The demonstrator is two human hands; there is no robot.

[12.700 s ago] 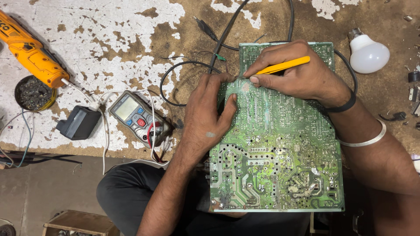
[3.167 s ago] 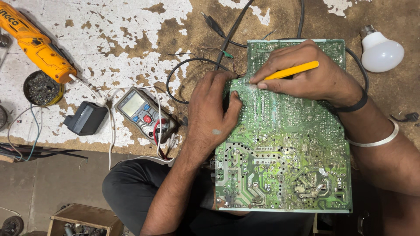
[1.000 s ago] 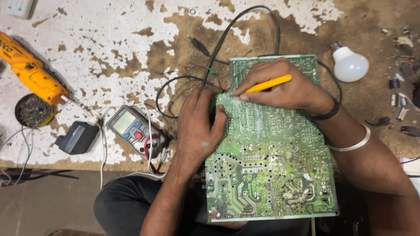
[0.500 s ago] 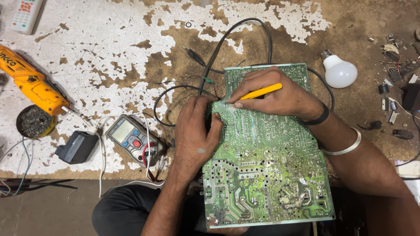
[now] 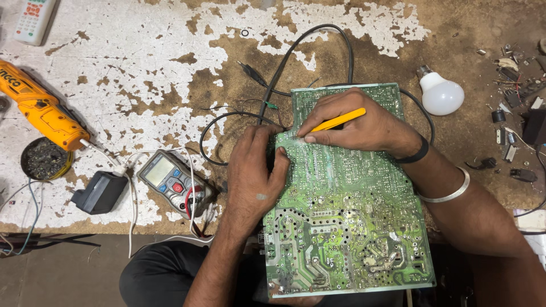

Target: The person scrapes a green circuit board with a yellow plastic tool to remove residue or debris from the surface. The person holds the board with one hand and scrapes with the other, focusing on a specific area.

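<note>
A large green circuit board [image 5: 352, 227], solder side up, rests against the bench edge and over my lap. My left hand [image 5: 256, 176] grips its left edge, thumb lying on the board face. My right hand [image 5: 355, 122] holds a thin yellow tool [image 5: 338, 120] like a pen, its tip pressed to the board near the upper left corner, close to my left thumb. Black cables [image 5: 296, 51] run from under the board's top edge across the bench.
A worn bench [image 5: 170, 74] with flaking white paint carries a grey multimeter [image 5: 170, 182], a black adapter [image 5: 101, 192], an orange power tool [image 5: 40, 111], a round tin [image 5: 44, 159], a remote [image 5: 34, 20], a white bulb [image 5: 441, 94] and several small parts [image 5: 515, 113] at right.
The view has shifted, so the board and hands sit lower and more central. Both hands keep the same hold; the yellow tool's tip stays at the board's upper left.
</note>
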